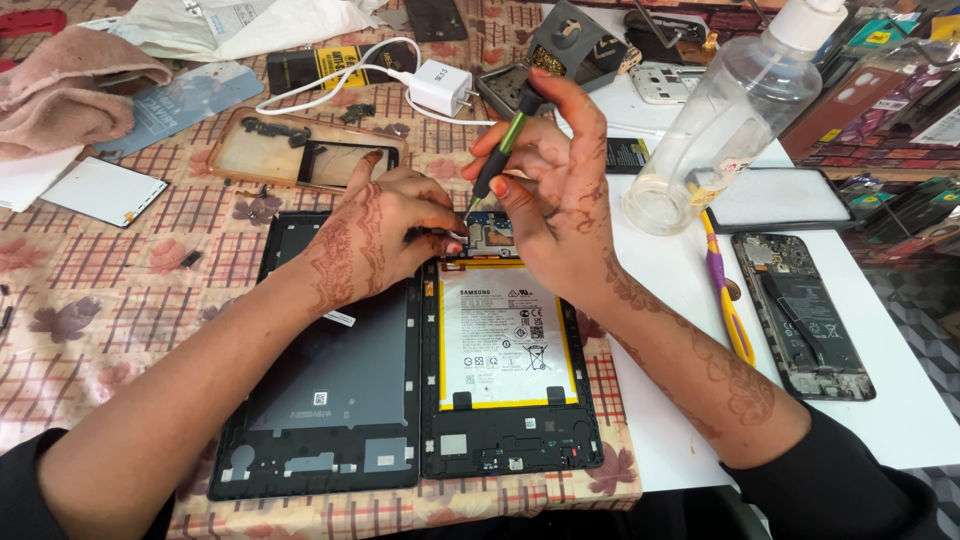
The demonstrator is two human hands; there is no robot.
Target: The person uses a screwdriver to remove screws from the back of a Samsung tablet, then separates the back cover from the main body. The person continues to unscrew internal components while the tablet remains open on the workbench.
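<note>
Head view is showing the right hand [560,190] gripping a green-and-black screwdriver [503,152], fingers closed around its handle, tip pointing down at the top edge of an opened tablet [508,360] that is lying on the table [680,300]. The left hand [375,240] is pinching a small dark part just beside the tip. The tablet's back cover [330,370] is lying alongside on its left, touching it.

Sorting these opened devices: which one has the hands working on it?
The opened tablet with the yellow-edged battery, under the screwdriver; the opened phone lies untouched.
</note>
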